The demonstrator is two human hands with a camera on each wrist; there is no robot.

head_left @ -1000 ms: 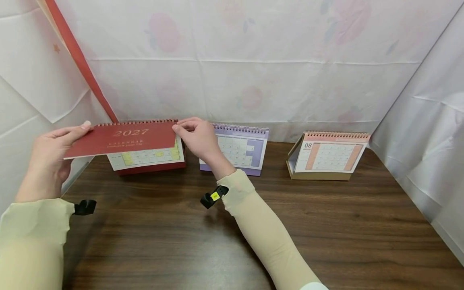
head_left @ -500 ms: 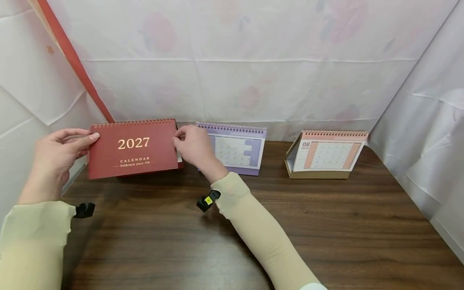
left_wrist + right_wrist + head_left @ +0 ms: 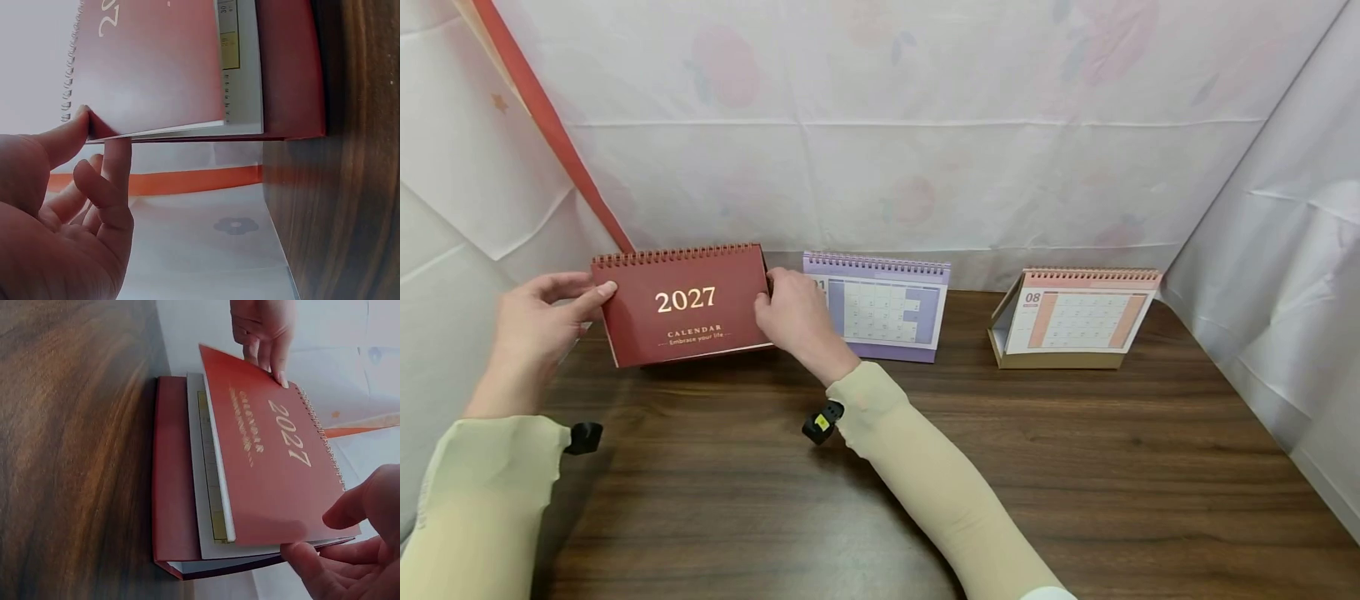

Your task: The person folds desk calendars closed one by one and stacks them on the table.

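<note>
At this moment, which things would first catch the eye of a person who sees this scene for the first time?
Probably the red calendar marked 2027 comes first, at the left of the dark wooden table, between the left hand and the right hand. Next may come the purple calendar in the middle, partly hidden by the right hand, and the peach calendar showing 08, standing apart at the right.

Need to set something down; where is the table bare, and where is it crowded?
Bare table lies between the purple calendar and pink calendar, in front of the latter, and between the left sleeve and right sleeve. Crowded: back left, where the left hand and right hand hold the red calendar.
</note>
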